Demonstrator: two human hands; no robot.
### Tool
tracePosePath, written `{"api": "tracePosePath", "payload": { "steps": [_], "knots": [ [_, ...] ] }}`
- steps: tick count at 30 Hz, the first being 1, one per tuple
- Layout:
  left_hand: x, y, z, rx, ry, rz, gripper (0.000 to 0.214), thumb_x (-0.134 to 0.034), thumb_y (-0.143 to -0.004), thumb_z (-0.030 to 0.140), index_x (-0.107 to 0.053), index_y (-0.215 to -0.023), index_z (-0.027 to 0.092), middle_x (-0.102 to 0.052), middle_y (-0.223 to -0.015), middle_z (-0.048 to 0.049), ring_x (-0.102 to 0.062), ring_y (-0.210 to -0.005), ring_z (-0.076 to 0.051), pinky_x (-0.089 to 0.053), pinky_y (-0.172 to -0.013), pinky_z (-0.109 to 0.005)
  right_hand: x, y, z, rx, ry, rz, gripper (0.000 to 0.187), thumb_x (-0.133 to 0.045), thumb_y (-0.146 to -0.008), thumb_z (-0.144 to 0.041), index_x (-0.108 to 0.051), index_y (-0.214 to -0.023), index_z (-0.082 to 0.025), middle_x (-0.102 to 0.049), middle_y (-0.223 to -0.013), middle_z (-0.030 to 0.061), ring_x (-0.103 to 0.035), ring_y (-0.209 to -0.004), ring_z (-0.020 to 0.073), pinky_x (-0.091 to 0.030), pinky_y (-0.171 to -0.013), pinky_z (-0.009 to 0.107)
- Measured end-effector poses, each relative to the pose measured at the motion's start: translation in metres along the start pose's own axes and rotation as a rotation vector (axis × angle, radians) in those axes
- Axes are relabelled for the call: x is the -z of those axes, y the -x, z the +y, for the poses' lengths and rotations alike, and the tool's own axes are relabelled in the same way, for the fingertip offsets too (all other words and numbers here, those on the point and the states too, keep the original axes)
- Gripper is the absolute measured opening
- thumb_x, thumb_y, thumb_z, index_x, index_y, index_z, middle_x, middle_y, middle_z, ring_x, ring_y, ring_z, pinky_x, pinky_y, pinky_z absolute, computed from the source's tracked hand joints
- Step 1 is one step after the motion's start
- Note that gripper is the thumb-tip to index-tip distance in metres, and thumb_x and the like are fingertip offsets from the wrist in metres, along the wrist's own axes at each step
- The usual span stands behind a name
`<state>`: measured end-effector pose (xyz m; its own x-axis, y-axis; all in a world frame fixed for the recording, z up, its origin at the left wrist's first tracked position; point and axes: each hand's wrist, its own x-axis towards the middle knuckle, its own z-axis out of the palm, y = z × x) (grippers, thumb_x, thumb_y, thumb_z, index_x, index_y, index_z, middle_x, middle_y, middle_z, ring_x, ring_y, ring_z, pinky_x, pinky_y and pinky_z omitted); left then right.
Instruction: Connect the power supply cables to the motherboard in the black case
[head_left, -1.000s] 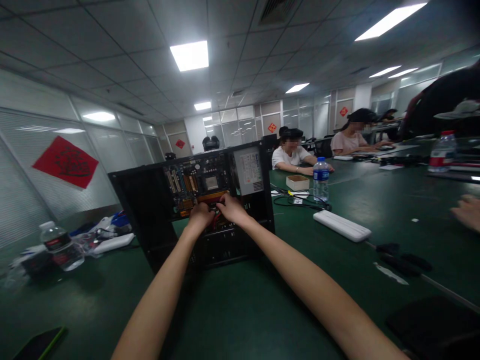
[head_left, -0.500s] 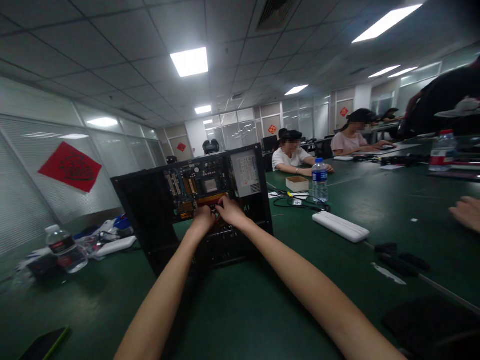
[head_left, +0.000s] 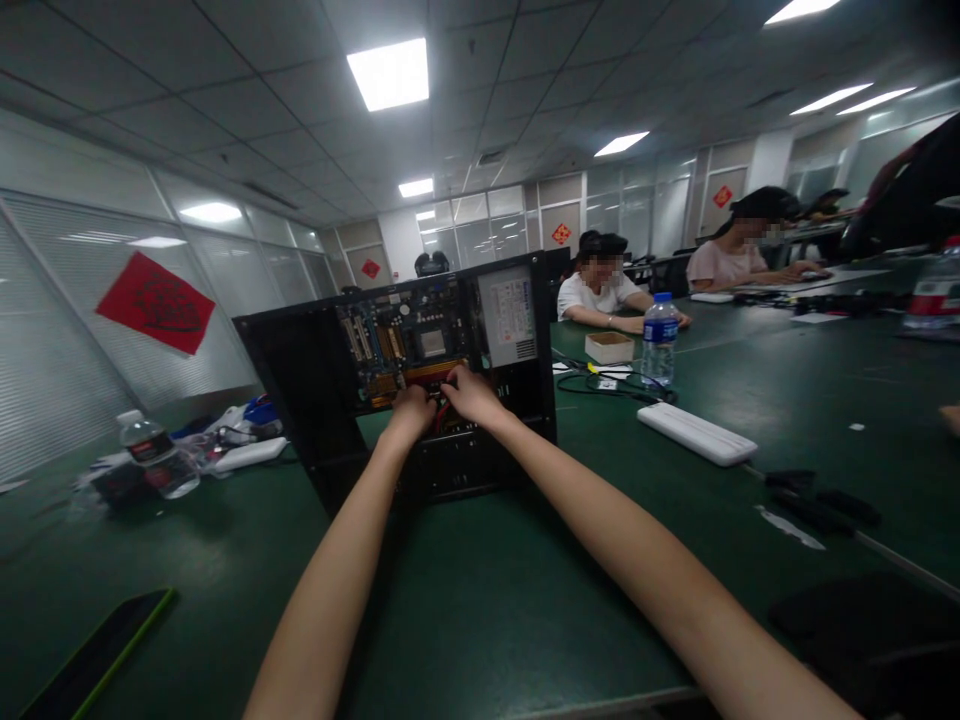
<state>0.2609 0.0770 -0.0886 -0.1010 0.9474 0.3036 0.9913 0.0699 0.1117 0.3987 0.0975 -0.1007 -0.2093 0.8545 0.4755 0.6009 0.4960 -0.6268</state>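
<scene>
An open black computer case (head_left: 300, 375) stands upright on the green table. Inside it are a motherboard (head_left: 397, 325) with a silver square processor (head_left: 433, 343), and a power supply (head_left: 508, 312) with a label. Both of my hands reach in at the motherboard's lower edge. My left hand (head_left: 412, 412) has its fingers closed close to the board, and what they grip is hidden. Beside it, my right hand (head_left: 475, 396) is pinched, its fingertips near some thin red cables (head_left: 442, 415). I cannot make out what either hand holds.
Left are a water bottle (head_left: 159, 455), bagged items and a phone (head_left: 105, 650). On the right are a blue-capped bottle (head_left: 659, 345), a small box (head_left: 609, 348), black cables and a white power bank (head_left: 697, 434). Two seated people (head_left: 600, 290) work across the table.
The camera view has shifted slightly, so the scene sits a little higher and farther right. Both hands stay at the same place inside the case. Another person's hand at right has mostly left view.
</scene>
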Motion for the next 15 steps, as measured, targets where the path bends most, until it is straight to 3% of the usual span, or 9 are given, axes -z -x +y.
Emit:
{"api": "tracePosePath", "payload": {
  "steps": [15],
  "knots": [
    [-0.0061,-0.0047,0.0066,0.09,0.081,0.018,0.033,-0.053,-0.085,0.029,-0.072,-0.102,0.008,-0.07,-0.108,-0.0248,-0.066,-0.108,-0.033,-0.049,-0.087,-0.034,-0.0062,-0.0019,0.0065,0.044,0.025,0.014,0.02,-0.057,-0.093,-0.03,-0.061,-0.108,-0.018,-0.07,-0.107,0.0096,-0.064,-0.102,0.0246,-0.043,-0.082,0.031]
  ]
}}
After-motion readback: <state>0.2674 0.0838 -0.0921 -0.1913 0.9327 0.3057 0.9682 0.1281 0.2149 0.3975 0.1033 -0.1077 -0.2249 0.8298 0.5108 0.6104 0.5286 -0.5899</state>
